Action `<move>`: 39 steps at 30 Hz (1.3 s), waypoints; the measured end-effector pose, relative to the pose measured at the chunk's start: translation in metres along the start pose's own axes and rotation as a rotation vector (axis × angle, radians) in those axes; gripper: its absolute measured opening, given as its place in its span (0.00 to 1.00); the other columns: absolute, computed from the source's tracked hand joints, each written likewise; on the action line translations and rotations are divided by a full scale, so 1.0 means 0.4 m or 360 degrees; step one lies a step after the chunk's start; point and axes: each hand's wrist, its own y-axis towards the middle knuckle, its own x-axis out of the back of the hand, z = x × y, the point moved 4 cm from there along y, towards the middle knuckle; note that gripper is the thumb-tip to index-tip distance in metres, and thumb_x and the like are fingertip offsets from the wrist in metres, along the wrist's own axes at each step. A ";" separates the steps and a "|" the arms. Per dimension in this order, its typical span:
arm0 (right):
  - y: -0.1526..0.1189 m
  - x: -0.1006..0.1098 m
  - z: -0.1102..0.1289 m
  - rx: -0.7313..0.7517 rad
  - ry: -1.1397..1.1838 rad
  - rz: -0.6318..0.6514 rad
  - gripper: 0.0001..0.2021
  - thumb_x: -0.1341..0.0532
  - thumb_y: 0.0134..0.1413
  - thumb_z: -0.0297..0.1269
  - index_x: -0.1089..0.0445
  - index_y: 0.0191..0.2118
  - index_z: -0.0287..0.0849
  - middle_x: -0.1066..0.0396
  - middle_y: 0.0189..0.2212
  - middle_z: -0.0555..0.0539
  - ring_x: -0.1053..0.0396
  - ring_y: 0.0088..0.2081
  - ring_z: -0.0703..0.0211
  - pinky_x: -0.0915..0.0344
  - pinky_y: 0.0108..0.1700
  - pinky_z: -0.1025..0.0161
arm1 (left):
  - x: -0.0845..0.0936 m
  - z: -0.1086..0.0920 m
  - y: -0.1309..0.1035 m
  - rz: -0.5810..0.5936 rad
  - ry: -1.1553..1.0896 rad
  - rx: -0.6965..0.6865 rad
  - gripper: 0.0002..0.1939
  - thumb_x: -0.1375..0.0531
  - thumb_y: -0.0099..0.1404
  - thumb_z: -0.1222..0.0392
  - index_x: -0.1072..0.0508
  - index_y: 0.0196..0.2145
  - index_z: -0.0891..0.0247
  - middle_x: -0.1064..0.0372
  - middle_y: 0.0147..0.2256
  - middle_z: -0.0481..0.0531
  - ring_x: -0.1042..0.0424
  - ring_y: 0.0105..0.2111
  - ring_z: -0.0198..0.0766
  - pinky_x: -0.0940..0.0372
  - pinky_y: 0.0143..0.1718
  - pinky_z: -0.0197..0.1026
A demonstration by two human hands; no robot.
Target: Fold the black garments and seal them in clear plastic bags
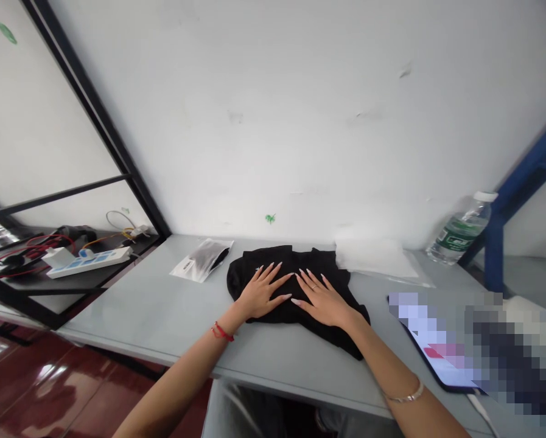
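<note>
**Black cloth [282,313] pressed flat, not pinched**

My grip is spread wide: left hand [260,292] and right hand [322,301] lie palm-down on the black cloth, fingers fanned, neither closed around anything. I'd say they're laid so to spread pressure evenly. The cloth rests on the worktop [154,316], ahead of me, within both arms' comfortable reach. Left of it lies a small clear packet [204,258]; at its right, clear plastic wrapping [377,258], both probably aside to leave the middle free. Farther right, the bottle [459,234] and lit-screen device [430,340] seem parked outside my working area.
</note>
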 end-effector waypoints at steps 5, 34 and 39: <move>0.003 0.009 0.003 0.0012 -0.0102 -0.0035 0.31 0.54 0.65 0.46 0.57 0.69 0.40 0.60 0.69 0.42 0.62 0.70 0.50 0.61 0.68 0.43 | -0.012 0.009 0.000 0.0089 0.0076 -0.0048 0.36 0.44 0.67 0.45 0.53 0.67 0.49 0.60 0.69 0.56 0.56 0.67 0.55 0.55 0.64 0.63; 0.066 0.017 -0.178 -0.0313 0.0229 -0.0867 0.24 0.45 0.57 0.33 0.41 0.60 0.39 0.35 0.50 0.35 0.36 0.56 0.42 0.36 0.55 0.46 | 0.035 0.171 0.124 -0.0139 -0.0071 0.0408 0.21 0.38 0.62 0.51 0.28 0.50 0.65 0.27 0.43 0.60 0.28 0.45 0.50 0.33 0.47 0.50; 0.064 0.042 -0.197 -0.0352 0.0365 -0.1000 0.15 0.45 0.52 0.27 0.31 0.46 0.43 0.35 0.40 0.42 0.33 0.46 0.49 0.32 0.49 0.50 | 0.072 0.177 0.161 -0.0169 -0.0285 0.0467 0.12 0.32 0.54 0.55 0.23 0.34 0.63 0.30 0.31 0.51 0.28 0.33 0.41 0.32 0.35 0.41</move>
